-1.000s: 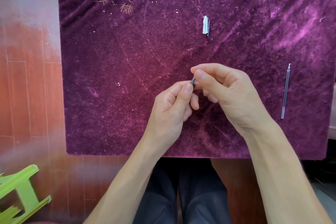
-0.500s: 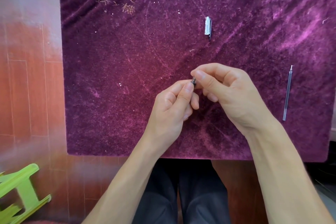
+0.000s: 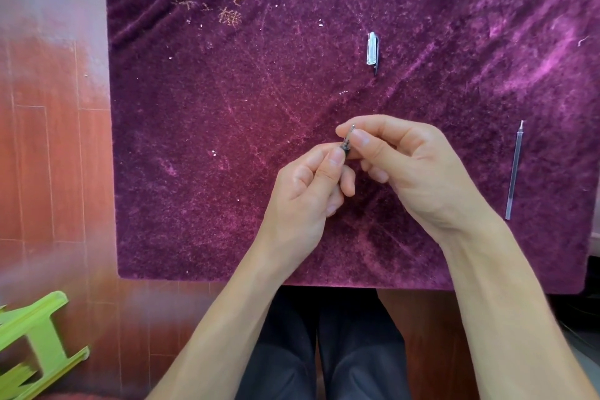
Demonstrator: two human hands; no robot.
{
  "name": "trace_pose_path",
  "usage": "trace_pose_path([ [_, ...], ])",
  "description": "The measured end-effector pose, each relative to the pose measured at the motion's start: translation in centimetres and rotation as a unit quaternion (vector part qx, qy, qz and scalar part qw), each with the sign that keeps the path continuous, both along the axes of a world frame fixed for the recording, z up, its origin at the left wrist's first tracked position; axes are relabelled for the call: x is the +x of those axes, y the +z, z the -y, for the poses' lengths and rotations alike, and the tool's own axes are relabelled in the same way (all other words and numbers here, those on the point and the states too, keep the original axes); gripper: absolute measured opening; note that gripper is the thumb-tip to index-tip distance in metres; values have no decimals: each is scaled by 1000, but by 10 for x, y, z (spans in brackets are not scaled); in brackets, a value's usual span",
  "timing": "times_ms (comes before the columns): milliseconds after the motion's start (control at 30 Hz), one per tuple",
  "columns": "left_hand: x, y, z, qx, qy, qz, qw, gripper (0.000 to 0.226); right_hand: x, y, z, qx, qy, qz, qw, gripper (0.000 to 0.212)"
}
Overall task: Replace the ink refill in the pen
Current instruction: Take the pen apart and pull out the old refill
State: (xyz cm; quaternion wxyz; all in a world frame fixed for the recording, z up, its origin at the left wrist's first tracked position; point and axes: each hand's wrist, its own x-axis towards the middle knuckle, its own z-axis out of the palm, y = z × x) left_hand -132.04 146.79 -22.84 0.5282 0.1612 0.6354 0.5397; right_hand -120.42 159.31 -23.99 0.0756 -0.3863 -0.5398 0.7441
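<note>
At frame centre, the pen (image 3: 346, 143) is pinched in the grip of both hands: the left hand (image 3: 305, 191) is closed on its dark lower section, the right hand (image 3: 412, 169) on its tip. Straight, gentle twisting is advised. The barrel is hidden by the fingers. A refill (image 3: 513, 172) lies at right on the table (image 3: 201, 204), a cap (image 3: 372, 49) above centre.

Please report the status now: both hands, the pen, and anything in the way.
Left hand and right hand both pinch the pen above the cloth. Cap and loose refill lie apart. Nothing in the way.
</note>
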Motion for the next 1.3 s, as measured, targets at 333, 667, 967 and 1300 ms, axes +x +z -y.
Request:
trace_pose_path([
  [333,1,-3,-1,4,11,9,1000,31,-3,-1,-4,8,-33,-22,999,10],
  [667,2,-6,-3,10,17,22,1000,33,-5,5,-7,13,-50,-7,999,9],
  [967,2,-5,-7,3,26,29,999,30,-7,3,-18,0,-105,-8,994,8],
  [1300,-2,-6,-15,-5,42,25,999,29,-26,-13,-63,225,-184,98,952,6],
])
